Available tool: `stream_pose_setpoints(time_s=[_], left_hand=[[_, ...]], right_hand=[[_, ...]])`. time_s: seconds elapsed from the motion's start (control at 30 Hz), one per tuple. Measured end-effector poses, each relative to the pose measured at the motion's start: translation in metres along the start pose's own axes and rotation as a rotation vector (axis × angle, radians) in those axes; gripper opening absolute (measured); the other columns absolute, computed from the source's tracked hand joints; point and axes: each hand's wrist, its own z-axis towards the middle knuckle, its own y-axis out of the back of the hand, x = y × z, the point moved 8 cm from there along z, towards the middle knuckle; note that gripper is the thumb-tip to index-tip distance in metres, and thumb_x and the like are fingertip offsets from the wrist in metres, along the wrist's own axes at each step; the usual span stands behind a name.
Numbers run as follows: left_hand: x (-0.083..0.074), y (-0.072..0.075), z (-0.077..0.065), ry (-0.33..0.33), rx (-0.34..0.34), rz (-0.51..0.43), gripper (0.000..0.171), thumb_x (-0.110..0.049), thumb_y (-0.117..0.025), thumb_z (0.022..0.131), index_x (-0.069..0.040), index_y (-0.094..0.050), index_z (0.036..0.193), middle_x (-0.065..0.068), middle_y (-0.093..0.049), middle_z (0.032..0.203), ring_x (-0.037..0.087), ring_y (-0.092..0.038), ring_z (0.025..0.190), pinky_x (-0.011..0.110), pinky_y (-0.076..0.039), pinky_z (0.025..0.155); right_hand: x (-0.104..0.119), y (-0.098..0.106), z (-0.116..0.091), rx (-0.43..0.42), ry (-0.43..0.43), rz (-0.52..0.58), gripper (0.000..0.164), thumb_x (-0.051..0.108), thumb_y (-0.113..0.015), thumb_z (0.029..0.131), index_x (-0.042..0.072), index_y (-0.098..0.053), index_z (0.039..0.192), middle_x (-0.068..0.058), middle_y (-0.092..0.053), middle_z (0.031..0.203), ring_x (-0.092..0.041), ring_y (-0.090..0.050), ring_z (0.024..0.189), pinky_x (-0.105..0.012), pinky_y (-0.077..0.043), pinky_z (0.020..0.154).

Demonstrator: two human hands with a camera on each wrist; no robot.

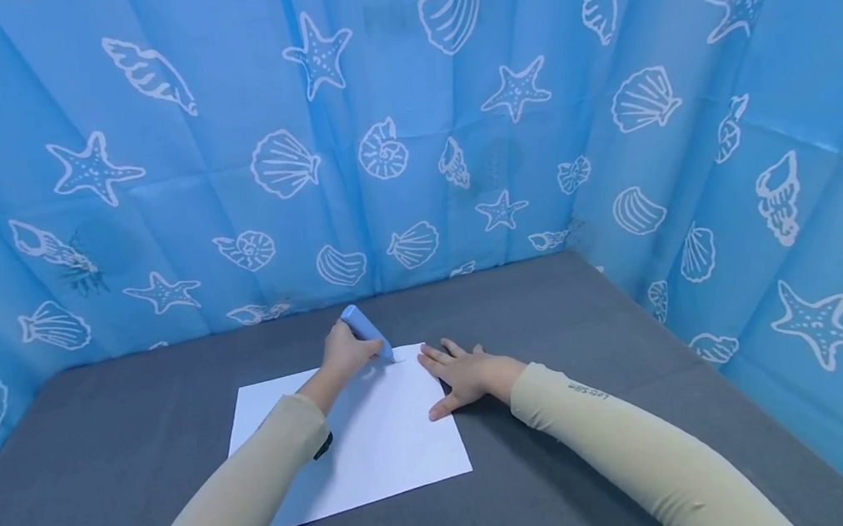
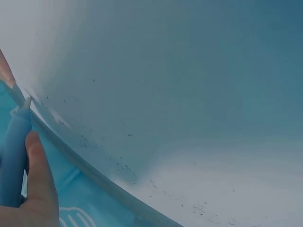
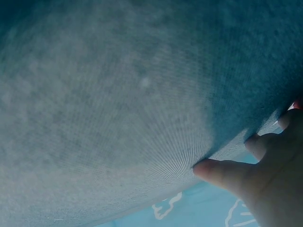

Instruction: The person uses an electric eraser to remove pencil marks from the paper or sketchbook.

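Observation:
My left hand (image 1: 348,349) grips a thick, light-blue, pen-shaped tool (image 1: 366,331), tilted with its narrow tip down at the white sheet of paper (image 1: 399,440). A short, faint mark shows beside the tip, near the sheet's far right corner. In the left wrist view, the thumb (image 2: 39,175) lies along the blue barrel (image 2: 14,156), and the tapered tip meets the paper. With fingers spread, my right hand (image 1: 469,376) rests over the sheet's right edge, partly on the grey cloth. The right wrist view shows its fingertips (image 3: 208,169) against the cloth.
Grey cloth (image 1: 538,303) covers the table around the paper. A blue curtain (image 1: 401,198) with white shells and starfish hangs behind the table and along its right side. Small dark specks (image 2: 125,166) dot the paper in the left wrist view.

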Motion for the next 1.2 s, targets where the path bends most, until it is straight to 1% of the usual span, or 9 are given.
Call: stream_pose_setpoints(time_s=[0.13,0.23,0.37,0.53,0.63,0.77,0.9,1.1,1.2], left_hand=[[-0.0034,0.003,0.0006,-0.024,-0.023,0.016,0.05,-0.01,-0.068,0.082,0.008,-0.045,0.122,0.024,-0.061,0.106,0.031,-0.066,0.088,0.039,-0.056,0.079],[-0.0053,0.0036,0.0014,-0.039,-0.028,0.036,0.05,-0.011,-0.068,0.081,0.008,-0.046,0.122,0.023,-0.061,0.106,0.031,-0.065,0.089,0.04,-0.056,0.079],[-0.0054,0.002,0.0029,-0.04,-0.023,0.043,0.05,-0.011,-0.068,0.082,0.007,-0.046,0.123,0.023,-0.061,0.106,0.031,-0.065,0.089,0.041,-0.055,0.081],[-0.0045,0.0021,0.0025,-0.047,-0.035,0.052,0.045,-0.01,-0.067,0.082,0.006,-0.047,0.118,0.021,-0.062,0.102,0.03,-0.065,0.087,0.04,-0.055,0.079],[-0.004,-0.0003,0.001,-0.043,-0.014,0.065,0.045,-0.01,-0.068,0.081,0.006,-0.047,0.118,0.021,-0.061,0.101,0.03,-0.064,0.087,0.041,-0.054,0.079],[-0.0057,-0.0046,0.0008,-0.052,0.021,0.083,0.052,-0.012,-0.07,0.081,0.008,-0.046,0.122,0.022,-0.061,0.106,0.032,-0.063,0.092,0.043,-0.054,0.083],[-0.0039,-0.0006,0.0031,-0.054,-0.019,0.078,0.052,-0.01,-0.07,0.081,0.008,-0.045,0.123,0.024,-0.061,0.108,0.033,-0.063,0.095,0.044,-0.053,0.085],[-0.0012,-0.0002,-0.0007,-0.059,0.012,0.083,0.052,-0.011,-0.07,0.081,0.008,-0.045,0.122,0.024,-0.06,0.11,0.034,-0.063,0.096,0.045,-0.053,0.086],[-0.0008,0.0013,-0.0011,-0.058,-0.009,0.075,0.051,-0.01,-0.07,0.081,0.008,-0.045,0.122,0.023,-0.06,0.107,0.033,-0.063,0.092,0.044,-0.053,0.084]], right_hand=[[-0.0008,0.0016,-0.0001,-0.003,-0.002,-0.002,0.103,0.071,-0.057,0.081,0.02,-0.01,0.157,0.003,-0.004,0.163,-0.029,-0.001,0.148,-0.066,-0.015,0.11],[-0.0016,0.0023,-0.0001,-0.003,-0.002,-0.002,0.103,0.071,-0.057,0.081,0.02,-0.01,0.157,0.003,-0.004,0.163,-0.029,-0.001,0.148,-0.066,-0.014,0.111],[-0.0023,0.0022,0.0001,0.002,-0.003,-0.001,0.103,0.071,-0.057,0.081,0.02,-0.01,0.157,0.003,-0.004,0.163,-0.029,0.0,0.148,-0.066,-0.014,0.111],[-0.0012,0.0023,-0.0005,0.004,-0.002,0.004,0.103,0.071,-0.057,0.081,0.02,-0.01,0.157,0.003,-0.004,0.163,-0.029,-0.001,0.148,-0.066,-0.014,0.11],[-0.0004,0.0019,-0.0013,0.008,-0.001,0.006,0.103,0.071,-0.057,0.081,0.02,-0.01,0.157,0.003,-0.004,0.163,-0.029,-0.001,0.148,-0.066,-0.014,0.11],[-0.0006,0.0014,-0.0015,0.008,-0.006,-0.003,0.103,0.071,-0.057,0.081,0.02,-0.01,0.157,0.003,-0.004,0.163,-0.029,-0.001,0.148,-0.066,-0.014,0.11],[0.0001,0.0004,-0.0008,0.003,-0.001,-0.003,0.103,0.071,-0.057,0.081,0.02,-0.01,0.157,0.004,-0.004,0.163,-0.029,-0.001,0.148,-0.066,-0.014,0.11],[0.0016,-0.0002,-0.0014,0.003,0.005,0.0,0.102,0.07,-0.057,0.082,0.02,-0.01,0.157,0.003,-0.004,0.163,-0.029,0.0,0.148,-0.066,-0.014,0.111],[0.0014,0.0006,-0.0027,0.001,-0.001,0.001,0.102,0.07,-0.057,0.081,0.02,-0.01,0.157,0.003,-0.004,0.163,-0.029,0.0,0.148,-0.066,-0.014,0.111]])
